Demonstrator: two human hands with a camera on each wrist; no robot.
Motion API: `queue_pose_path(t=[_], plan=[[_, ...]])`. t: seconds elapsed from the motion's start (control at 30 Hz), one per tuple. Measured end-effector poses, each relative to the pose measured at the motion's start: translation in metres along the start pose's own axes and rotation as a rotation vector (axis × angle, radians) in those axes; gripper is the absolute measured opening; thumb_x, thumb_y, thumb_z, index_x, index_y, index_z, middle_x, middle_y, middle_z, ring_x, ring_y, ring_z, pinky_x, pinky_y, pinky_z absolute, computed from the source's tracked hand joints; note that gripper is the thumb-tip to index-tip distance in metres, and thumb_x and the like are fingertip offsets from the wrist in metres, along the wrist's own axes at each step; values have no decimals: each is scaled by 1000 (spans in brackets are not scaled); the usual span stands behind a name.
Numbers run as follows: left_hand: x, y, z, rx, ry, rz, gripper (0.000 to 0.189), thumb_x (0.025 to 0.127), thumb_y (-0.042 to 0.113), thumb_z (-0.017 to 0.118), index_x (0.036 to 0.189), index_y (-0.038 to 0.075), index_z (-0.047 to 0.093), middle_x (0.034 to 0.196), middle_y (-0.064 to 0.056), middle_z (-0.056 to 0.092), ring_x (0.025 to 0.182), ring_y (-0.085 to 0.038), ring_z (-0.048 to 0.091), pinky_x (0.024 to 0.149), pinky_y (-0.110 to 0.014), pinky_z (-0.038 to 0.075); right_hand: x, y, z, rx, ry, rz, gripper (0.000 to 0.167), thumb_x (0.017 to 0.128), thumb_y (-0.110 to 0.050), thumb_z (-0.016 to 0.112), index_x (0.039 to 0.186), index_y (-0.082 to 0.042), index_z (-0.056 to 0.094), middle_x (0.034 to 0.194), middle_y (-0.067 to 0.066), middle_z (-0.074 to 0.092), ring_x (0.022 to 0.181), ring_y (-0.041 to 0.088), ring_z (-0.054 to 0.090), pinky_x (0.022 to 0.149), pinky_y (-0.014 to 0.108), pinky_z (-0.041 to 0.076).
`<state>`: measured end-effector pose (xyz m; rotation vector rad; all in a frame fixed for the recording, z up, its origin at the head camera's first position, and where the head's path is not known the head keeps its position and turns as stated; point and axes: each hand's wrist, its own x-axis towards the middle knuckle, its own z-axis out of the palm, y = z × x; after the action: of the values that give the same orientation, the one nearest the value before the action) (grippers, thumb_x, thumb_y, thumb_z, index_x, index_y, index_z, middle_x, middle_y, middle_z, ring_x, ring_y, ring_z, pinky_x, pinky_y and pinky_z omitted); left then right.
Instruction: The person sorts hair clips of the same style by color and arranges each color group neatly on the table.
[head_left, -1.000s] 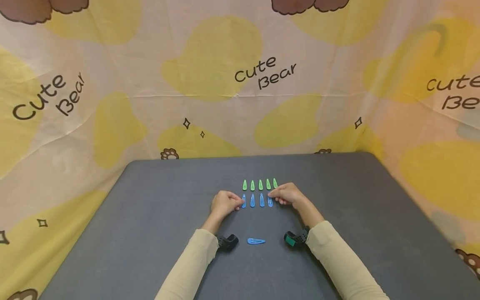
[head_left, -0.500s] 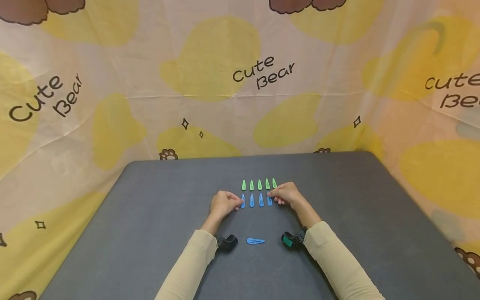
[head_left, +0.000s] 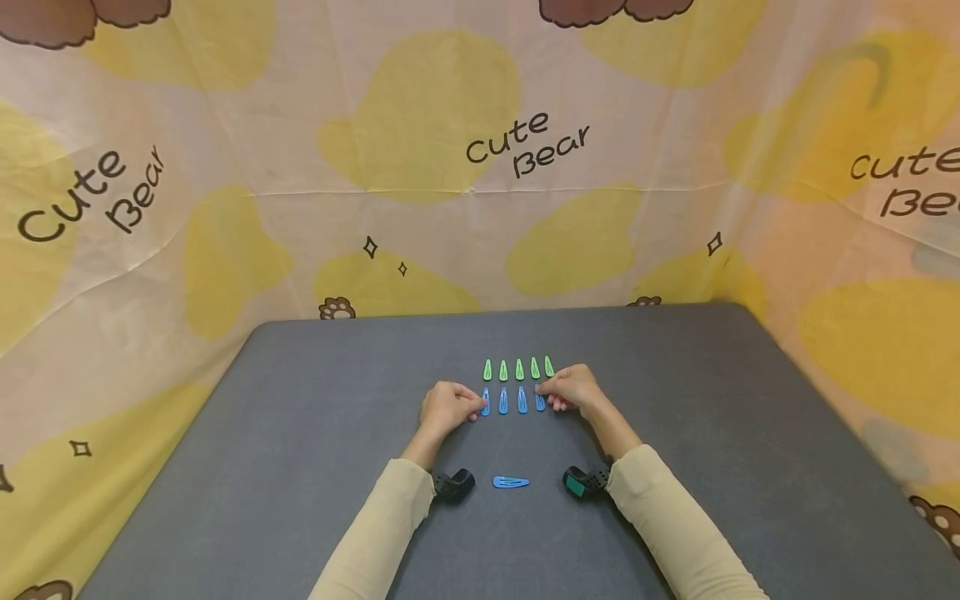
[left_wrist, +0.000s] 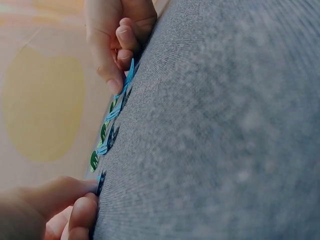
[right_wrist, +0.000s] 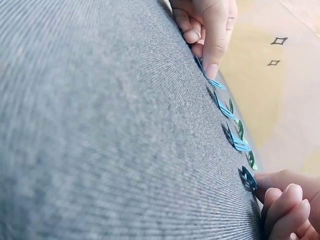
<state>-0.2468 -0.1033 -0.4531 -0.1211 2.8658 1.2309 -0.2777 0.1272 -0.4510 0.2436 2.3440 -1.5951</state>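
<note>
Several blue snap hair clips stand in a row on the grey table. My left hand (head_left: 450, 407) pinches the leftmost blue hair clip (head_left: 486, 403) between thumb and fingers, partly covering it. At the other end, my right hand (head_left: 573, 388) has thumb and fingertips on the rightmost blue hair clip (head_left: 540, 404), whose top they hide. Between the hands lie two more, among them a middle blue hair clip (head_left: 522, 400). In the right wrist view, the right hand's clip (right_wrist: 248, 179) meets the fingertip. Behind runs a row of green hair clips (head_left: 519, 370).
One more blue hair clip (head_left: 511, 482) lies sideways, nearer the body, between the two wrists. Each wrist wears a black band (head_left: 454, 487). The grey table (head_left: 315, 467) ends at a patterned cloth (head_left: 420, 233) behind and on both sides.
Both hands stay at the ends of the blue row. The view has shifted very slightly; the clips keep their places.
</note>
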Motion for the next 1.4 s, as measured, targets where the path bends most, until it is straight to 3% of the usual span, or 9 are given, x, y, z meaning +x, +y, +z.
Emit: queue_pose_path(t=[0.5, 1.17, 1.4], plan=[[1, -1, 1, 6, -1, 4, 19, 78, 29, 78, 73, 12, 75, 57, -1, 69, 54, -8, 57, 58, -22, 37, 0, 2, 2, -34, 25, -22, 30, 81, -11, 74, 55, -10, 57, 44, -6, 51, 38, 3, 45, 43, 17, 41], [1, -1, 0, -1, 3, -5, 18, 78, 27, 77, 72, 11, 75, 57, -2, 68, 54, -8, 57, 58, -23, 36, -4, 4, -6, -50, -40, -56, 28, 83, -14, 73, 59, -9, 60, 48, -6, 53, 42, 4, 47, 46, 17, 41], [2, -2, 0, 3, -1, -6, 18, 79, 28, 77, 73, 11, 75, 56, -1, 69, 54, -8, 57, 59, -22, 36, -11, 5, -8, -66, -60, -103, 19, 85, -13, 71, 72, 1, 68, 50, -6, 53, 44, 4, 47, 48, 18, 41]])
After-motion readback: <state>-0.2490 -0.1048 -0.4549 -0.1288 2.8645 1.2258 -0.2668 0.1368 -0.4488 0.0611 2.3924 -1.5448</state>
